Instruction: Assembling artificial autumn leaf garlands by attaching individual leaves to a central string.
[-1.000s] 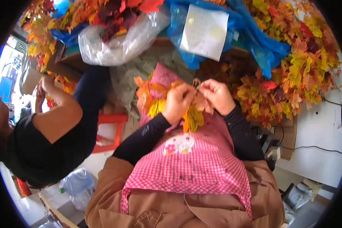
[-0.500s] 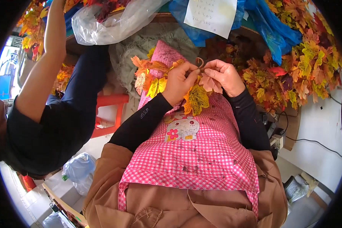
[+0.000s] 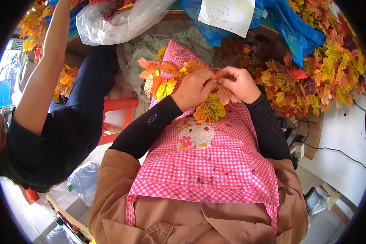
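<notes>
My left hand [image 3: 194,88] pinches the stem of an artificial maple-leaf garland above my lap. Close beside it, my right hand [image 3: 240,84] is also closed on the stem, thumb and forefinger meeting my left fingertips. What lies exactly between the fingertips is mostly hidden. Below the hands hang a yellow leaf [image 3: 210,108] with dark veins and a pale pink leaf [image 3: 226,96]. To the left of my left hand spread orange leaves [image 3: 149,65] and another yellow leaf [image 3: 165,88]. They rest over my pink checked apron [image 3: 199,171].
Piles of autumn leaves [image 3: 333,65] fill the right side. A clear plastic bag [image 3: 105,28], blue plastic [image 3: 293,28] and a handwritten sheet [image 3: 225,16] lie at the table edge. On the left, a co-worker's arm [image 3: 44,77] reaches up near a red stool [image 3: 120,110].
The curled stem end that stuck up above my fingers no longer shows there. My fingertips have drawn closer around the stem, and the hanging leaves have shifted slightly left.
</notes>
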Motion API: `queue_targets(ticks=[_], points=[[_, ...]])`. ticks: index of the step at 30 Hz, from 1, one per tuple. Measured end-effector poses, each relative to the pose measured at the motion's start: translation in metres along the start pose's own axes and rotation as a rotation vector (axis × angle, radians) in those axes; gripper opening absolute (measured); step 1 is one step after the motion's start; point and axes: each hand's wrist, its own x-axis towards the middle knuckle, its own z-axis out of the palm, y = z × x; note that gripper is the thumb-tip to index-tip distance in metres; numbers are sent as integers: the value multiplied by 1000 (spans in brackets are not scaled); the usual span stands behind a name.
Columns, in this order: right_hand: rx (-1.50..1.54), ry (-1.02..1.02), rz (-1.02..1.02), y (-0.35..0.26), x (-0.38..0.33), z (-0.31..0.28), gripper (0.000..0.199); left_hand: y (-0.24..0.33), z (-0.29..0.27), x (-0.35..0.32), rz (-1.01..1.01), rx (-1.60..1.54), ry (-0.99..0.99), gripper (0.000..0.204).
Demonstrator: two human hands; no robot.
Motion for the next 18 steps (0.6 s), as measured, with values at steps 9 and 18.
queue_targets(ticks=[9,18], points=[[-335,-30,-541,-12,17,-13,18,-5,-8,-1,-40,-112,-85,9],[-220,-357,-241,-14,20,-17,14,0,-45,-9,-73,-146,-221,10]])
